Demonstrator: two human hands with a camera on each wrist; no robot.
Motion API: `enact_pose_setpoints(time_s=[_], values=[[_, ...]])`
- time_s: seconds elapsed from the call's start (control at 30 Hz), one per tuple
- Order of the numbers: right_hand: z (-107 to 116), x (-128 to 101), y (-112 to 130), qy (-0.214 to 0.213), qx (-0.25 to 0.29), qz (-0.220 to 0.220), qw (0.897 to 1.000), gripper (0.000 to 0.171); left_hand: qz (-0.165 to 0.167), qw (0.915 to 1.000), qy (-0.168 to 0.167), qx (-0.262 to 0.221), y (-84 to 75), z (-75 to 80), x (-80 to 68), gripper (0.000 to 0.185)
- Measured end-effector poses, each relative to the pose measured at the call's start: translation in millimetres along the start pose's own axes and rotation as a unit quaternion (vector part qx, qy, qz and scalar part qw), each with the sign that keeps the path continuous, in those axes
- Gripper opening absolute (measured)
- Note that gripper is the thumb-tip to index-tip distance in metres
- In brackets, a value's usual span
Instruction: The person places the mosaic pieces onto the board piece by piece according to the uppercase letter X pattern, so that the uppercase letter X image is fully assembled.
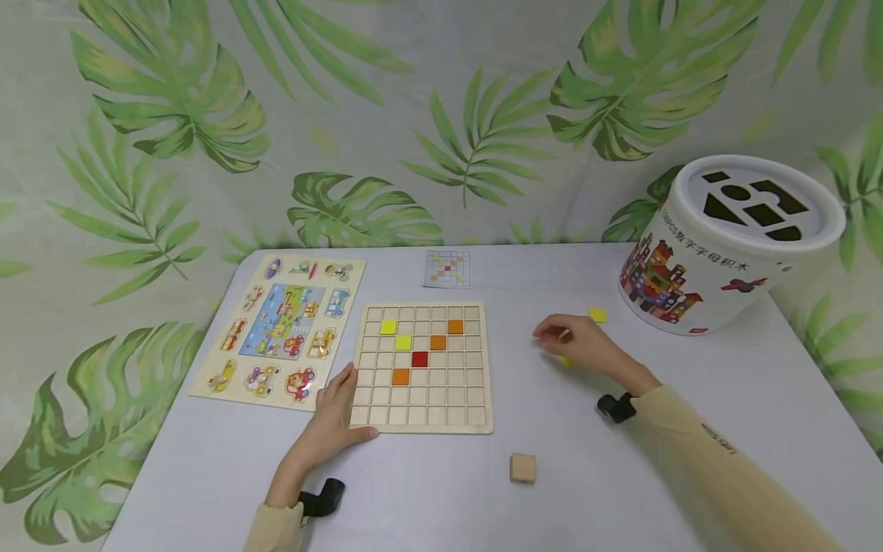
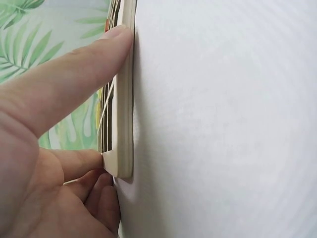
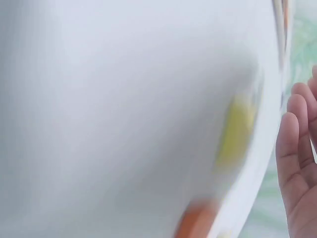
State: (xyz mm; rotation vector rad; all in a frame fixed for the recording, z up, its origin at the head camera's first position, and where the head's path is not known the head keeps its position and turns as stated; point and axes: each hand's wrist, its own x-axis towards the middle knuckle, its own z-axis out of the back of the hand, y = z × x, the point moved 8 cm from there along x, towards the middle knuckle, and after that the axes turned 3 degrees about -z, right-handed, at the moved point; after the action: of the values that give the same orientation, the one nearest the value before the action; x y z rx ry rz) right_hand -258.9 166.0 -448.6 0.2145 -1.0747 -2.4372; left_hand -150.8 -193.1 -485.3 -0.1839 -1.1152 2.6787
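Note:
My left hand point(image 1: 334, 422) holds the lower-left corner of a wooden grid board point(image 1: 490, 368), thumb at the near edge and fingers along the left side. On the board, two yellow tiles, several orange tiles and one red tile point(image 1: 419, 359) form diagonal lines crossing at the red one. Right of the board, my right hand point(image 1: 582, 341) hovers over the table with bent fingers and nothing visible in them. A yellow tile point(image 1: 566, 362) shows partly beneath it, and another yellow tile point(image 1: 597, 314) lies just behind. The right wrist view also shows a blurred orange tile point(image 3: 197, 218).
A pattern card point(image 1: 447, 269) with a coloured X lies behind the board. To the left is a picture puzzle board point(image 1: 207, 379) with vehicle pieces. A white bucket point(image 1: 724, 261) with a shape-hole lid stands at the back right. One plain wooden block point(image 1: 523, 468) sits near the front.

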Motion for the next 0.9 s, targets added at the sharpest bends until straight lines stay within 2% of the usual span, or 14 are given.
enact_pose_setpoints(time_s=[0.1, 0.23, 0.37, 0.5, 0.67, 0.9], values=[[15, -16, -21, -0.007, -0.008, -0.029, 1.000, 0.016, 0.009, 1.0000, -0.002, -0.001, 0.8, -0.2, 0.2, 0.104], [21, -28, -36, 0.012, -0.028, -0.050, 0.998, 0.021, 0.019, 0.9998, 0.000, -0.001, 1.0, -0.2, 0.3, 0.104], [17, -30, -37, 0.029, -0.055, -0.033, 0.998, 0.025, 0.019, 0.9998, 0.002, -0.003, 0.9, -0.3, 0.3, 0.104], [13, -27, -34, 0.025, -0.079, -0.014, 0.996, 0.026, 0.019, 0.9998, 0.001, -0.007, 1.1, -0.1, -0.1, 0.104], [6, -19, -23, 0.012, -0.071, 0.011, 0.997, 0.027, 0.010, 0.9999, -0.002, -0.008, -0.8, 0.6, -1.0, 0.103], [-27, 3, 20, 0.034, -0.045, 0.025, 0.998, 0.025, 0.009, 0.9999, 0.002, -0.007, -1.2, 0.0, -1.1, 0.102]])
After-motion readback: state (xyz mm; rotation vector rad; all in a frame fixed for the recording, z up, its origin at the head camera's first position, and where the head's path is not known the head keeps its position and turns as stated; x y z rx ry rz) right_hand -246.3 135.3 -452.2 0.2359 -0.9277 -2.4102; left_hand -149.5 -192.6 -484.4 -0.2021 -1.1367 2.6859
